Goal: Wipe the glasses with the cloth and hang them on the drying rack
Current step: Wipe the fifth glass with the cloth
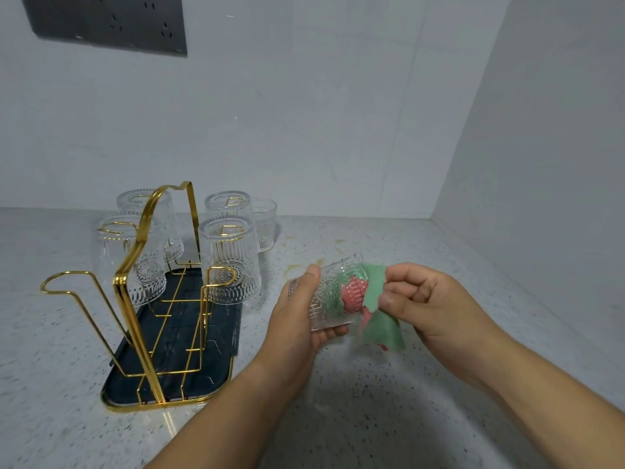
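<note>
1. Grey wall (304,113) fills the far side and turns a corner at the right.
2. Speckled stone counter (372,418) runs from the near edge back to that wall.
3. A gold wire rack (132,319) stands at the left on a dark tray (189,367) with a gold rim, its tall handle loop upright in the middle.
4. A dark socket plate (108,22) sits on the wall at the far left, high above the rack.
5. Four hung glasses (230,262) sit mouth down over the rack's hooks, two on the left of the handle and two on the right, all at the rack's far half.
6. The left hand (297,319) holds the held glass (329,292) above the counter, just right of the rack, with the thumb over the top and the fingers curled beneath.
7. The right hand (429,299) pinches the cloth (382,330) with curled fingers at the glass's mouth.
8. The held glass lies on its side between the two hands, base toward the left palm, mouth to the right.
9. The cloth is green with pink; part is pushed inside the glass and shows through it, and the rest hangs below the right hand.
10. A lone glass (265,225) stands mouth up on the counter, just right of the far-right hung glass.
</note>
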Action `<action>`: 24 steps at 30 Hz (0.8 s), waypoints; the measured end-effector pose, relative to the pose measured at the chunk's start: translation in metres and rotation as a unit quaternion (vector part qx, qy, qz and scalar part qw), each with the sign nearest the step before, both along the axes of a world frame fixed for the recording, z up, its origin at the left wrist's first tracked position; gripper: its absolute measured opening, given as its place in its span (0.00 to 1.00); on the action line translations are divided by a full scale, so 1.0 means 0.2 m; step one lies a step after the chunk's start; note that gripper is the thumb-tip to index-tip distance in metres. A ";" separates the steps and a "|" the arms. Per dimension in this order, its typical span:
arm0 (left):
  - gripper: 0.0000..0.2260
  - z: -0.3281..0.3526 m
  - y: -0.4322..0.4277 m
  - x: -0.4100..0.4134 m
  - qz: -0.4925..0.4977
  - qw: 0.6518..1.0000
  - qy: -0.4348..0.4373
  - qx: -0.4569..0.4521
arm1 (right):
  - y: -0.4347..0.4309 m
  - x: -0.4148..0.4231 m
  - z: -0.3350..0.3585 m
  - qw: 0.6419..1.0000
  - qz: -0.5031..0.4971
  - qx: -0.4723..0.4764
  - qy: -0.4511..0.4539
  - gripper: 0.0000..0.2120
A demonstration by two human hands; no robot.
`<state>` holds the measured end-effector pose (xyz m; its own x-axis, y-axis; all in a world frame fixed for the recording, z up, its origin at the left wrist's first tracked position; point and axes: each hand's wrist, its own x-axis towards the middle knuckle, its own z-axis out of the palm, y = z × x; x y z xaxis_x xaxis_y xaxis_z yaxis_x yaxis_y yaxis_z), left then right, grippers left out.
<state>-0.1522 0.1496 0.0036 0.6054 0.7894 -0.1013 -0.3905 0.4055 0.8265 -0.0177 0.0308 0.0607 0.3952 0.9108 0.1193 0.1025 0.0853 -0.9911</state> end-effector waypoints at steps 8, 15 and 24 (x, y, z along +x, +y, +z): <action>0.34 -0.01 -0.01 0.00 -0.008 0.999 0.019 0.036 | 0.04 -0.07 0.00 0.997 -0.039 0.005 -0.072 0.14; 0.23 0.01 -0.04 0.01 0.008 0.998 0.036 0.057 | 0.06 -0.16 -0.04 0.985 -0.074 -0.016 -0.153 0.09; 0.06 0.01 -0.09 -0.01 0.030 0.976 0.059 0.206 | 0.18 -0.21 -0.03 0.952 -0.193 -0.010 -0.236 0.19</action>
<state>-0.1544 0.1324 0.0061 0.5595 0.8122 0.1653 -0.2954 0.0091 0.9553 -0.0589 0.0665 0.0556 0.6073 0.7129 0.3506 0.5572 -0.0676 -0.8277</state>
